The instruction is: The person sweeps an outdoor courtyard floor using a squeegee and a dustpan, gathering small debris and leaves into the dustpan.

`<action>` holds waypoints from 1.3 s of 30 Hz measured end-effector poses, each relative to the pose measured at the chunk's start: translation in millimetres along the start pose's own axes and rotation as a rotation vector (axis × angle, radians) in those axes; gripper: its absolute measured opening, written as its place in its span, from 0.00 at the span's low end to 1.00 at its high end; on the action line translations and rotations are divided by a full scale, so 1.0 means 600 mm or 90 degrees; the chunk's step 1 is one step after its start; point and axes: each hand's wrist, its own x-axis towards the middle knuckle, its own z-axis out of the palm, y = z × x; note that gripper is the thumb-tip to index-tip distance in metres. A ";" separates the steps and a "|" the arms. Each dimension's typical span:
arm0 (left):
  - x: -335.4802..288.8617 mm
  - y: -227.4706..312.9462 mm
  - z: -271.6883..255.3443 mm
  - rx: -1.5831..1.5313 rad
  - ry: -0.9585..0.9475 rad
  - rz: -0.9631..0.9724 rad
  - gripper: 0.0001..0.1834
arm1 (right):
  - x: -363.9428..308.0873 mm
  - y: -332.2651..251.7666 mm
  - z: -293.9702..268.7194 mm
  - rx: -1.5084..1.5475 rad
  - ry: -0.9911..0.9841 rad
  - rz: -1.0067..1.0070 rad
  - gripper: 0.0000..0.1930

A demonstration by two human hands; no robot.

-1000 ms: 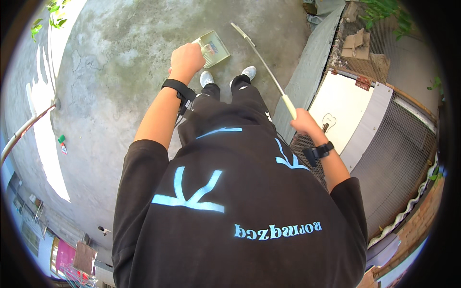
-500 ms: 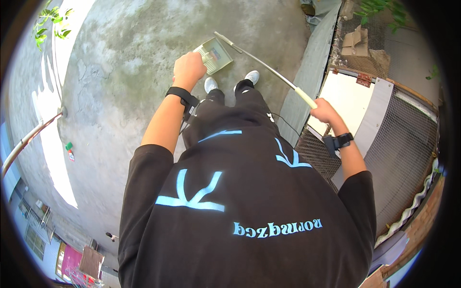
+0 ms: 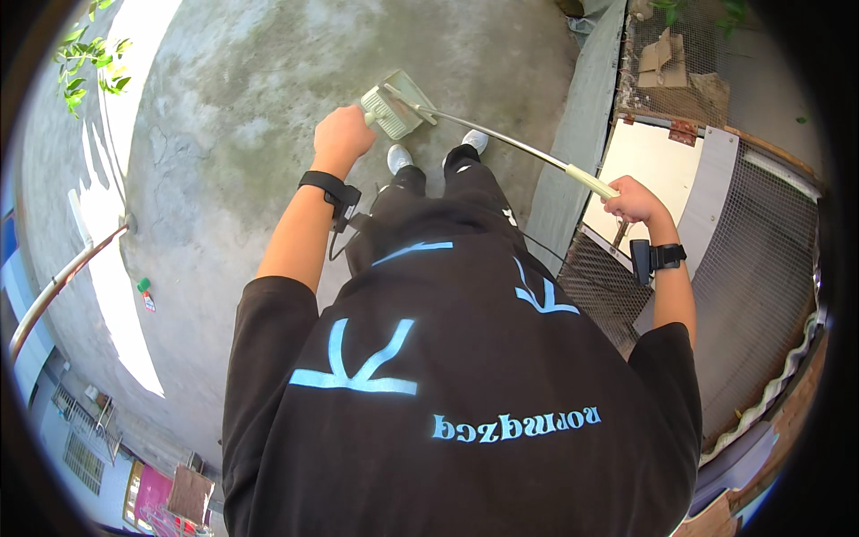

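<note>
My left hand (image 3: 344, 139) is closed round the short handle of a pale, ribbed dustpan (image 3: 390, 118), held just beyond my shoes. A broom (image 3: 510, 140) with a metal pole and a cream grip slants from the right toward the dustpan. Its narrow pale head overlaps the pan in this view; whether the two touch I cannot tell, and its bristles do not show. My right hand (image 3: 633, 200) is wrapped round the grip's end. Black straps with small dark devices sit on both wrists.
My white shoes (image 3: 400, 159) stand on stained concrete (image 3: 259, 80). Wire mesh cages (image 3: 761, 259) with a white panel (image 3: 640, 170) line the right side. At left are a pole (image 3: 72, 268), a small green-capped item (image 3: 147, 295) and leaves (image 3: 89, 63).
The broom head has moved from beyond the dustpan to over it, as my right hand shifted right and slightly nearer. The dustpan has tilted, and my left hand has moved slightly left.
</note>
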 end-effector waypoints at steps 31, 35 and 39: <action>-0.032 -0.044 0.013 0.011 0.004 -0.071 0.11 | 0.050 -0.048 0.127 -0.228 0.135 -0.105 0.13; -0.029 -0.043 0.005 0.001 -0.023 -0.080 0.11 | 0.086 -0.091 0.210 -0.264 0.045 -0.032 0.12; -0.033 -0.050 0.007 0.003 -0.013 -0.085 0.11 | 0.095 -0.116 0.160 -0.149 -0.156 -0.052 0.07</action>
